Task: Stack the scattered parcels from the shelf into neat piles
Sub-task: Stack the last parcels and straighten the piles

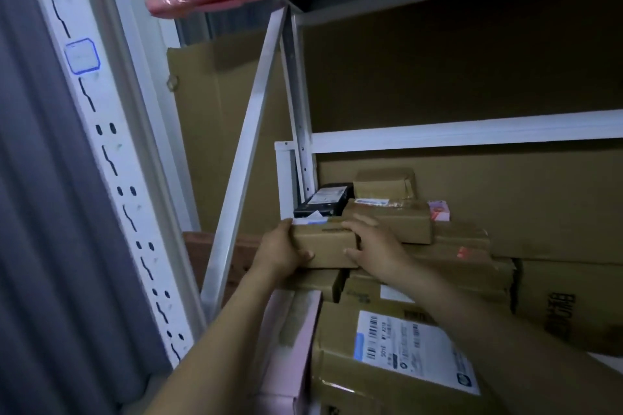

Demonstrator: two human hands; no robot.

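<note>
Nearest, a labelled carton [337, 364] lies beside a pink box [290, 330]. Above them, on uneven stacked boxes, both hands grip a small brown parcel [323, 246]. The left hand [283, 253] wraps its left end, and the right hand [374, 246] spreads its fingers over the top, thumb in front. Released off-centre, the parcel may tip. Behind it lie a flat brown parcel [394, 219] and a black parcel [323, 202].

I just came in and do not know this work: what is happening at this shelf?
A person is sorting parcels on a metal shelf. Both hands hold one small brown box: the left hand grips its left end, the right hand its right end. The box is above other cardboard parcels, and a black parcel lies behind it.
</note>
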